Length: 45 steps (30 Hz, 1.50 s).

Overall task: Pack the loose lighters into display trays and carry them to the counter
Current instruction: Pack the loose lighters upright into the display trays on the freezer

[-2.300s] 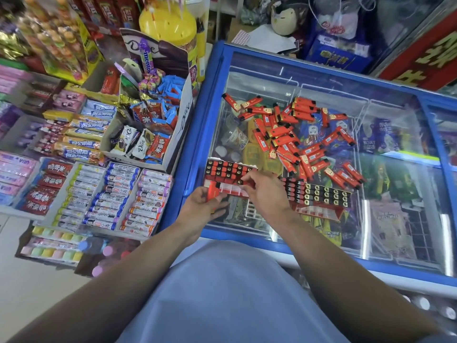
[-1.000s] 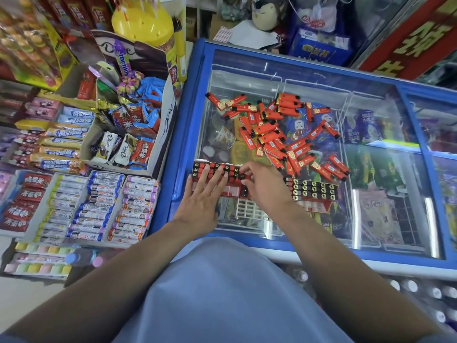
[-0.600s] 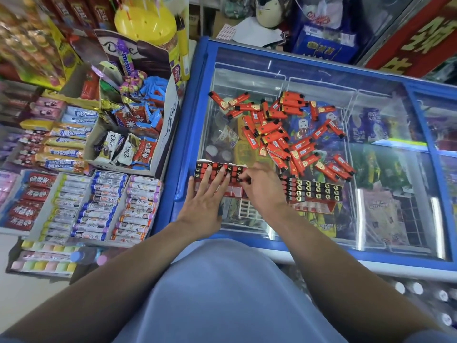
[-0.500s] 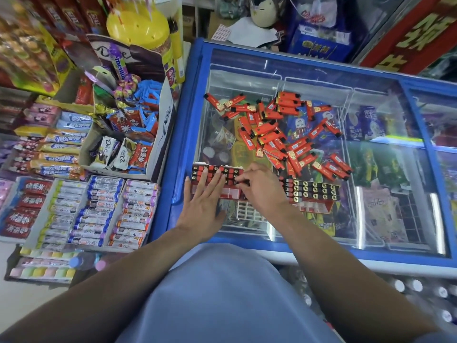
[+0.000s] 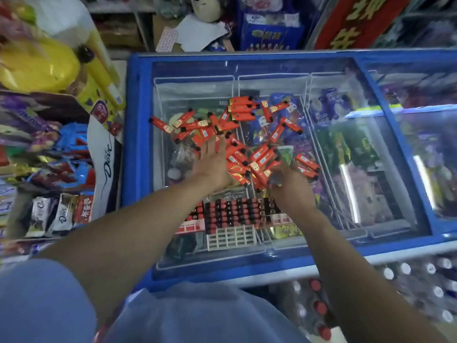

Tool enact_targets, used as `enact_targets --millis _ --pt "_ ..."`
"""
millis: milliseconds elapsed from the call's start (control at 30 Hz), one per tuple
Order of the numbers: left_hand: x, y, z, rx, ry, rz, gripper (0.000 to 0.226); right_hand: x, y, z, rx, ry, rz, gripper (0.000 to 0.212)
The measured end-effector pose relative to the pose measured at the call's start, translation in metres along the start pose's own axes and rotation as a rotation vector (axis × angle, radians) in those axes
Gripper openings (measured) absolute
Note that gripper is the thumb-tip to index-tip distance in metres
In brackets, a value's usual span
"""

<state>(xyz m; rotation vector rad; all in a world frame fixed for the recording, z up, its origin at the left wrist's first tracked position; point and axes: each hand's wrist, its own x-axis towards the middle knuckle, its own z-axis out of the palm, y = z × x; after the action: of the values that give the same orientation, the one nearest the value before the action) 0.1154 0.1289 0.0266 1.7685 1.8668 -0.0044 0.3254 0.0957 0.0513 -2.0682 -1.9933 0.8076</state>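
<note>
**Both hands leave the tray for the loose pile**

Half a second ago both hands lay on the filled display tray; now they have reached past it into the scattered lighters, and the camera has tipped further over the freezer.

Nearest, on the freezer's glass lid (image 5: 277,70), an empty white grid tray (image 5: 231,236) lies just in front of the filled display tray (image 5: 237,211), whose rows of red lighters stand upright with black tops showing. Beyond it, the left hand (image 5: 212,164) lies flat on the pile of loose lighters (image 5: 237,144), fingers straight and spread. The right hand (image 5: 289,184) sits at the pile's right edge with fingers curled against several lighters; whether it actually grips them is not clear. Further off, more orange-red lighters lie strewn across the glass. A Dove chocolate box (image 5: 103,164) stands left of the freezer.
</note>
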Motion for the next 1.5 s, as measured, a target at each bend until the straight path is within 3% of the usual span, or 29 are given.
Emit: enact_targets --millis 133,300,400,467,667,800,967,1167,1267,1367,1500 --pt "0.039 0.002 0.007 0.22 -0.059 0.049 0.131 0.035 0.005 -0.014 -0.089 -0.086 0.015 0.042" --pt "0.055 0.013 0.012 0.288 -0.138 0.115 0.135 0.07 0.011 -0.013 -0.187 -0.198 -0.007 0.064" --pt "0.055 0.019 0.01 0.368 -0.187 0.213 0.12 0.08 0.014 -0.008 -0.177 -0.266 -0.063 0.075" --pt "0.055 0.021 0.011 0.424 -0.187 0.296 0.108 0.083 0.016 -0.004 -0.165 -0.293 -0.096 0.076" --pt "0.062 0.017 0.02 0.564 -0.165 0.474 0.104 0.084 0.022 0.005 -0.17 -0.262 -0.131 0.06" --pt "0.063 0.026 0.016 0.545 -0.176 0.474 0.092 0.08 0.019 0.005 -0.204 -0.25 -0.136 0.059" --pt "0.062 0.033 0.01 0.325 -0.153 0.317 0.077 0.075 0.02 0.003 -0.14 -0.224 -0.131 0.054" --pt "0.057 0.025 -0.017 -0.195 -0.19 0.052 0.066 0.07 0.015 -0.005 -0.119 -0.197 -0.119 0.045" --pt "0.032 0.02 -0.036 -0.591 -0.192 -0.021 0.066 0.062 -0.004 -0.027 0.164 -0.071 -0.095 0.043" --pt "-0.012 0.02 -0.049 -0.88 -0.272 0.008 0.061 0.04 -0.037 -0.051 0.504 -0.233 -0.139 0.039" --pt "-0.075 0.018 -0.048 -1.196 -0.344 -0.003 0.045 0.005 -0.067 -0.06 0.615 -0.433 -0.171 0.021"
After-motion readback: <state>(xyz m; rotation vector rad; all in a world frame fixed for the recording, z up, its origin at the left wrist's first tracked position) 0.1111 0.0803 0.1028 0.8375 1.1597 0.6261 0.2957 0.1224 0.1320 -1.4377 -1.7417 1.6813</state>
